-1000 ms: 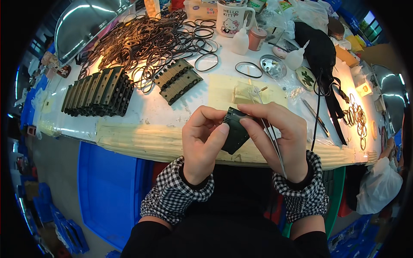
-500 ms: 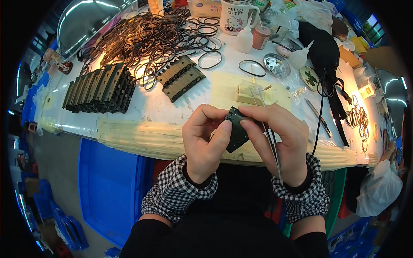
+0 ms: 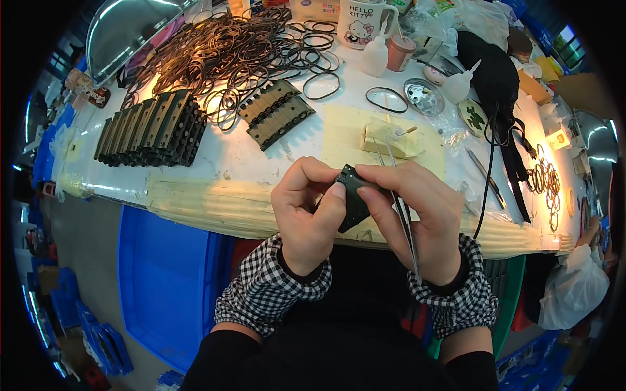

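Between my two hands is a small, flat, dark green plastic piece (image 3: 355, 205) with tiny holes along its edges. My left hand (image 3: 305, 212) is closed on its left side, thumb on top near the upper corner. The thumb and forefinger of my right hand (image 3: 427, 212) pinch its upper right edge. That same hand also keeps a pair of metal tweezers (image 3: 405, 225) in the palm, tips pointing away from me. Just beyond the tips lies a small pale yellow block (image 3: 385, 143) with a short wooden-looking stick on it.
A stack of similar green pieces (image 3: 150, 133) stands at left, with a smaller group (image 3: 277, 114) nearer the middle. Loose dark rubber bands (image 3: 215, 55) pile behind them. Farther back are a mug (image 3: 362, 26) and white squeeze bottles (image 3: 375, 55). A blue tray (image 3: 163, 280) sits below the table edge.
Both hands have shifted slightly left with the green piece still between them. The tweezers have moved left along with my right hand.
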A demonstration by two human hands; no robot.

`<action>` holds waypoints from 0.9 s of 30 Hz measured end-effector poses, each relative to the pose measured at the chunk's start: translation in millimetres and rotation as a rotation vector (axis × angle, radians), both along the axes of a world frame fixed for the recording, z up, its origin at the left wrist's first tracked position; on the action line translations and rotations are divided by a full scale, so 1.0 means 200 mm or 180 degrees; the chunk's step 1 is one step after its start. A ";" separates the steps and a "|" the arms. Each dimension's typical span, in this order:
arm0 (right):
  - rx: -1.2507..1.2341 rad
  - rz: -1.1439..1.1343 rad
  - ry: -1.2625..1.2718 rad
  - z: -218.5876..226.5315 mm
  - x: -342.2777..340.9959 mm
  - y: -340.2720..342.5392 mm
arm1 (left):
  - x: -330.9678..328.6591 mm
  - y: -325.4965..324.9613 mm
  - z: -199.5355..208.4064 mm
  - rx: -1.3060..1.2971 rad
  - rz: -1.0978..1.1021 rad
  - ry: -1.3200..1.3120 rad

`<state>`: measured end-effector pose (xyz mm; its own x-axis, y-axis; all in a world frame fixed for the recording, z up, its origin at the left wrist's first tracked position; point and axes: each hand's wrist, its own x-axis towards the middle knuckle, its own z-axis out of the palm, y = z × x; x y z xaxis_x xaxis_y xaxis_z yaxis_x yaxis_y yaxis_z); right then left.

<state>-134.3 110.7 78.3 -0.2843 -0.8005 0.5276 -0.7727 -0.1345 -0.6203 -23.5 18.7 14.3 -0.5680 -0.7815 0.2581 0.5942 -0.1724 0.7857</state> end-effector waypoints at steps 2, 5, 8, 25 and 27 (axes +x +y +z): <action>-0.0039 0.0007 -0.0008 -0.02 -0.01 -0.01 | 0.01 0.00 -0.02 0.0146 -0.0223 0.0097; 0.0179 0.0077 -0.0223 0.01 -0.07 -0.01 | 0.01 -0.01 0.01 0.0278 -0.0582 0.0034; 0.0490 0.0159 -0.1615 0.03 -0.14 -0.01 | 0.02 -0.03 0.01 0.0048 -0.1066 -0.0218; 0.0522 0.0318 -0.2232 0.03 -0.21 -0.02 | 0.06 0.00 0.02 -0.0038 -0.1067 -0.0693; 0.0527 0.0360 -0.2315 0.03 -0.21 -0.01 | 0.06 0.00 0.02 -0.0050 -0.1046 -0.0689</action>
